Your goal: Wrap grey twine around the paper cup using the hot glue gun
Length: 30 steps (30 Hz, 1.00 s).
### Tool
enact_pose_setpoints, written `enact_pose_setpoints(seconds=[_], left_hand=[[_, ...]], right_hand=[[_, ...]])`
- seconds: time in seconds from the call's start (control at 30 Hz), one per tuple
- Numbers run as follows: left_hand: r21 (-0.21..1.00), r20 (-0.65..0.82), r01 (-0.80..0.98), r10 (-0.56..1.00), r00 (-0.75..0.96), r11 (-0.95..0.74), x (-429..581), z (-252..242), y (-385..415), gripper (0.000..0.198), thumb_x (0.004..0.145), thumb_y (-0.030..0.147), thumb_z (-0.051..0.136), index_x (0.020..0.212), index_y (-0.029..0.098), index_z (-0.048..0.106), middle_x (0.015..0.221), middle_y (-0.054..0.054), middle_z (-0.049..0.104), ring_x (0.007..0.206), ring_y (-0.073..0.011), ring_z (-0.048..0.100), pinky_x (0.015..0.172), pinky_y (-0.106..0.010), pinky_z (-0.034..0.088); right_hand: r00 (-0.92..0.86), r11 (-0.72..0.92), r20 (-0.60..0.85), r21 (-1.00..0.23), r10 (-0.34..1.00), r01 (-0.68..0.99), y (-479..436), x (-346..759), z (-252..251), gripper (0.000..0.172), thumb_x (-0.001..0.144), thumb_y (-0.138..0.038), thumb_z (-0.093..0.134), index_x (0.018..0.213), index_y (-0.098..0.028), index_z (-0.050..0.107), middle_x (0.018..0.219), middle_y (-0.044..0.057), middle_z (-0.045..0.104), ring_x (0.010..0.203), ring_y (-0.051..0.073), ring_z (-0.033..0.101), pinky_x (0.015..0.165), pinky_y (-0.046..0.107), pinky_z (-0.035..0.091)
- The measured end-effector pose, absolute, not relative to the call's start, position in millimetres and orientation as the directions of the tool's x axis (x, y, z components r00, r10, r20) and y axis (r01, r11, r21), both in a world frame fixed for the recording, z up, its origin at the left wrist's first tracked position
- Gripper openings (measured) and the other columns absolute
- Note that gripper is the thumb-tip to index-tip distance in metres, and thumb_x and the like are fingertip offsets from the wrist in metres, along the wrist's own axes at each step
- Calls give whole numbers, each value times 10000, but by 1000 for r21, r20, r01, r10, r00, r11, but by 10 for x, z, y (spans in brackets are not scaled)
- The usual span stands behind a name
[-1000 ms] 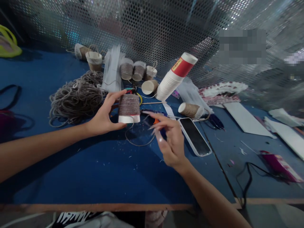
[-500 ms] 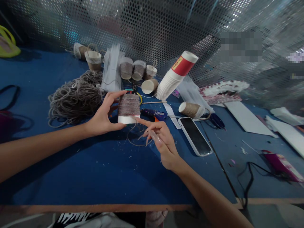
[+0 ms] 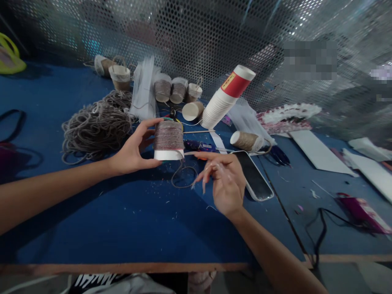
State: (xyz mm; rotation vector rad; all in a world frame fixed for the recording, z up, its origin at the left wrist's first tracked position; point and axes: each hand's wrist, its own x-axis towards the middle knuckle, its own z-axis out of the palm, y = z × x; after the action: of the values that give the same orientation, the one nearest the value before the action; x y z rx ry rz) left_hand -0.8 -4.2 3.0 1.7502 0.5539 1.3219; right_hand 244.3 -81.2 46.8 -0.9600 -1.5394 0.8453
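My left hand [image 3: 131,149] grips a paper cup [image 3: 169,141] from its left side, thumb below and fingers above. Grey-brown cord winds round most of the cup, leaving a white band bare at the lower end. A loose tail of cord [image 3: 184,185] curls down from the cup onto the table. To the right of the cup is my right hand [image 3: 225,179], its index finger stretched toward the white band and the other fingers loosely apart; it is slightly blurred, and I see nothing held in it. Behind the cup, a glue gun [image 3: 199,146] is partly hidden.
A heap of grey cord [image 3: 98,124] lies left. Behind stand small wrapped cups [image 3: 163,89] and a leaning stack of paper cups [image 3: 220,104] near a perforated metal screen [image 3: 190,36]. A phone [image 3: 255,177] lies right, past it white boards [image 3: 321,153].
My right hand has moved right, away from the cup, its index finger drawing back from the white band. The cup has shifted slightly right in my left hand, and the loose cord has swung.
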Motion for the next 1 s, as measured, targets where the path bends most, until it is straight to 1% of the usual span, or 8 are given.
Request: enact_pose_setpoints(seconds=[0.1,0.23,0.3,0.47,0.63,0.8,0.87,1.0], left_hand=[[826,560,-172,748,356,-536,11,32,-36,829,701,314,868,1402,276,427,1369,-113,588,1268,-314,611,1072,-483,542],[810,581,-177,729,361,-558,7,42,-28,786,720,331,860,1380,287,435,1421,-97,557,1310,-311,587,1075,-448,551],[810,581,-167,727,367,-563,-3,46,-25,766,729,346,853,1373,306,442,1442,-75,542,1326,-308,577,1088,-445,549],[811,576,-156,726,376,-563,-7,53,-25,773,720,409,852,1366,324,437,1448,-60,540,1303,-319,590,1064,-467,570],[801,595,-186,717,363,-569,-4,46,-24,760,736,369,847,1375,305,441,1454,-86,524,1292,-309,596,1054,-447,567],[818,569,-158,736,366,-553,-7,53,-31,801,701,303,864,1385,285,448,1422,-122,538,1254,-309,608,1052,-473,551],[836,539,-122,761,361,-535,-10,60,-41,821,676,298,872,1387,270,461,1410,-131,543,1239,-316,608,1053,-489,545],[837,532,-82,769,355,-542,-25,71,-50,842,644,285,880,1390,284,490,1417,-121,522,1220,-306,596,1048,-483,546]], right_hand=[[-356,370,334,-928,873,37,-851,2427,480,178,977,-407,517,967,-240,579,1114,63,738,546,98,588,517,286,579],[-435,345,307,-938,846,9,-871,2395,493,158,1005,-382,493,1006,-249,578,1195,54,717,536,63,565,541,254,577],[-390,333,303,-943,870,9,-858,2396,494,187,1007,-403,488,989,-242,582,1175,52,725,502,50,539,536,249,580],[-230,367,351,-930,907,29,-823,2404,525,263,998,-441,480,911,-230,609,633,-28,676,485,107,597,475,235,559],[36,420,426,-900,904,118,-792,2374,561,380,974,-467,450,732,-209,587,894,57,791,339,48,428,404,254,522],[212,493,515,-857,831,150,-769,2400,524,303,947,-429,493,725,-234,560,669,-3,686,347,82,426,358,255,468],[82,487,497,-866,864,115,-794,2416,518,240,950,-408,519,784,-241,567,708,-7,688,384,91,471,383,258,485],[-379,437,374,-894,846,93,-873,2409,556,215,998,-383,470,903,-233,591,1225,71,718,486,68,546,458,256,526]])
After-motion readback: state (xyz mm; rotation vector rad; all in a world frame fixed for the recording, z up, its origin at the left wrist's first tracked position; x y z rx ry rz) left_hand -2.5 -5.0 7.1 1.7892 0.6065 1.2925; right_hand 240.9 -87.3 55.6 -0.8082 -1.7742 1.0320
